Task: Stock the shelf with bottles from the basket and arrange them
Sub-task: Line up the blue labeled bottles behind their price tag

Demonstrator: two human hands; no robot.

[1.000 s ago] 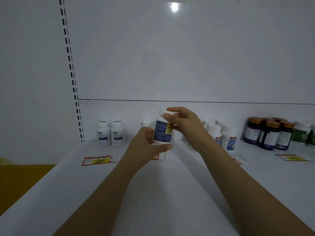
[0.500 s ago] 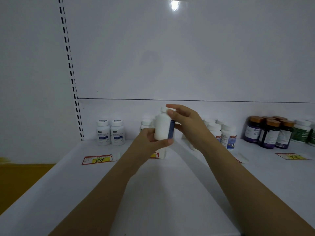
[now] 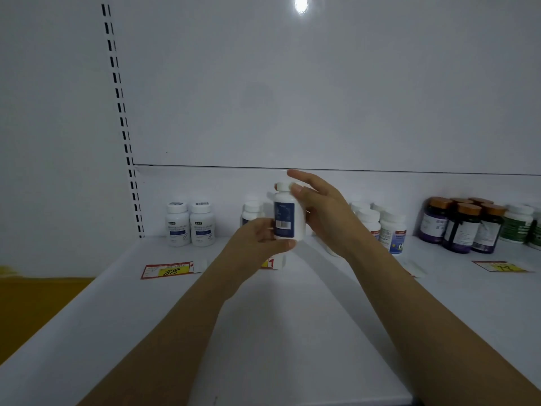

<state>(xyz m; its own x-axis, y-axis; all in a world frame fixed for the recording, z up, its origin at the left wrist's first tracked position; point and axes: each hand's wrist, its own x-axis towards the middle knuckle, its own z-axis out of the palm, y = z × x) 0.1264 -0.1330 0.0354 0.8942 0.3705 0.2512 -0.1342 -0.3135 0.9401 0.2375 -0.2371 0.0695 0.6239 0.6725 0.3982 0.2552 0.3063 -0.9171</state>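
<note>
Bottle [image 3: 288, 213]: white with a blue label, barcode side toward the camera, held upright in the air over the middle of the shelf [image 3: 292, 317].
Left hand [image 3: 257, 238]: fingers and thumb wrapped round its lower half, bearing the weight.
Right hand [image 3: 319, 206]: fingers loosely straight, thumb touching the cap, probably steadying or turning it to face the label outward.
Neighbours: white bottles [image 3: 190, 224] at the back left, dark bottles [image 3: 465, 224] to the right, a price tag [image 3: 168, 269] lying in front.
</note>
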